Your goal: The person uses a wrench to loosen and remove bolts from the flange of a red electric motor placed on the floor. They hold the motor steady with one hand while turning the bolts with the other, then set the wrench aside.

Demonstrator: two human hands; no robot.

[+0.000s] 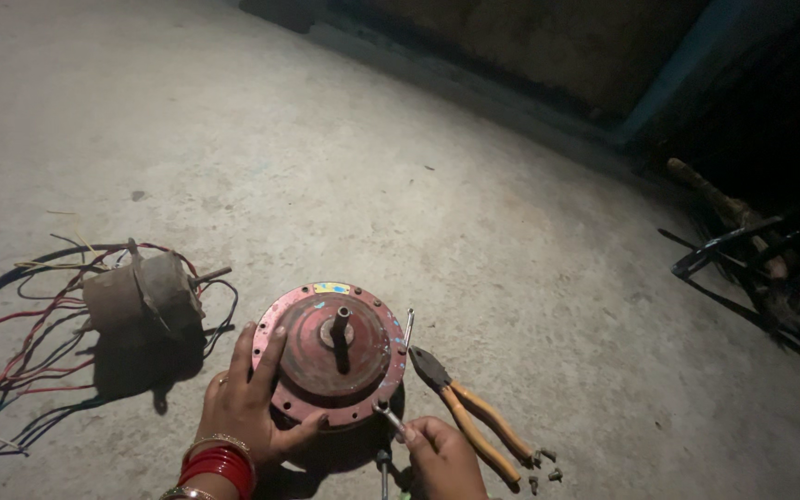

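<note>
The bare grey concrete floor [474,185] carries everything noted here. The landmark is the round red-painted metal motor housing [333,355], lying flat with its short steel shaft [340,326] pointing up. Left of the housing lies a dusty cylindrical motor unit [143,294] amid a tangle of red and black wires [20,361]. Right of the housing, just beside its rim, lie orange-handled pliers [469,412], with a few small loose bolts [543,466] beyond the handles. Your left hand [247,403] rests with fingers spread on the housing's left rim. Your right hand [442,458] is closed around a slim metal driver tool [389,417] whose tip meets the near rim. Keep the left palm pressing down firmly so the housing cannot turn, and hold the tool square to the fastener.
</note>
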